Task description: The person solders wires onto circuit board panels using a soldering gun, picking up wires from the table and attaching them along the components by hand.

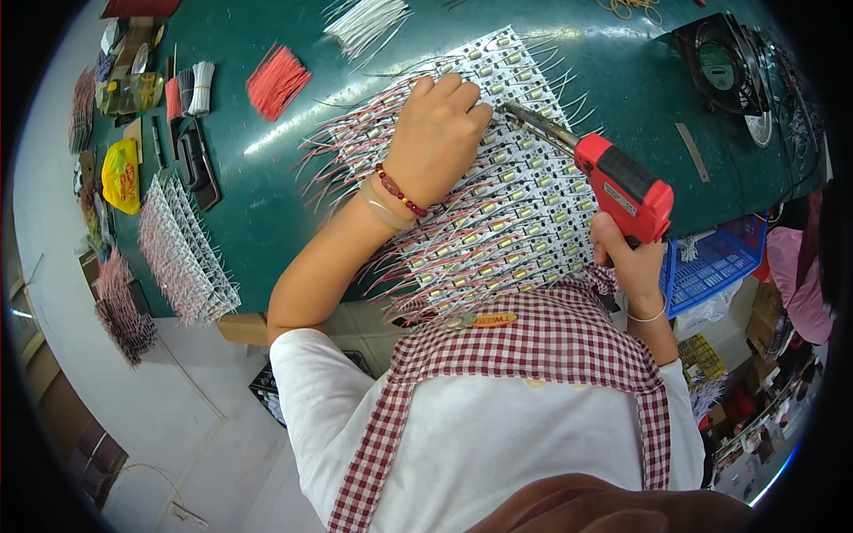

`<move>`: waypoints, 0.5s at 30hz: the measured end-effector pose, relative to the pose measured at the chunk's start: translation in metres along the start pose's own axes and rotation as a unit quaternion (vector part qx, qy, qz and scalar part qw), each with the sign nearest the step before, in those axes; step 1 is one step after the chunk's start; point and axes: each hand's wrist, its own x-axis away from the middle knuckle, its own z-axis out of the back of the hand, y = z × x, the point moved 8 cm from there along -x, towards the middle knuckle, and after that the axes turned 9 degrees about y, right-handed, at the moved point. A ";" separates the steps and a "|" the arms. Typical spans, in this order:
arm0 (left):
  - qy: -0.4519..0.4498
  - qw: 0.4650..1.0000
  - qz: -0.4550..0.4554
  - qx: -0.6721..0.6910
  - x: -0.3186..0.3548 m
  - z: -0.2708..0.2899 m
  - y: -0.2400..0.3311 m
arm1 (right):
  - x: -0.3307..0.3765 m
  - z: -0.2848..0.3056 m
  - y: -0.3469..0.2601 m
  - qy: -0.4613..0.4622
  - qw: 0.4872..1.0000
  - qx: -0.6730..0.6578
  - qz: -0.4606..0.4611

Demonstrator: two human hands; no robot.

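Fingers of the right hand [633, 258] are clamped around the handle of a red and black soldering gun [626, 182]. Fingers of the left hand [442, 129] are bent downward over the sheet of small circuit boards [542, 213]; their tips are hidden, so whether they pinch a wire cannot be told. Sheet lies flat on the green surface [258, 200], directly before the person, with red and white wires spreading from its left side. Gun's tip is over the sheet, just beside the left hand; contact cannot be confirmed. Beyond the sheet, to the left: red wires [278, 82], white wires [366, 27], a yellow bag [121, 178] and a wired strip stack [182, 253]. To the right: a metal strip [692, 152] and, farther off, a black fan [720, 67].
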 end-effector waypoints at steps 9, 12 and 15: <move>-0.003 1.000 -0.003 -0.013 0.002 -0.001 0.001 | 0.004 0.012 -0.003 0.008 0.992 -0.128 -0.001; -0.008 0.999 -0.013 -0.034 0.002 0.000 0.003 | 0.009 0.015 -0.003 0.008 0.988 -0.155 0.002; -0.011 0.997 -0.023 -0.077 0.002 0.001 0.008 | 0.012 0.017 0.002 0.002 0.985 -0.174 -0.004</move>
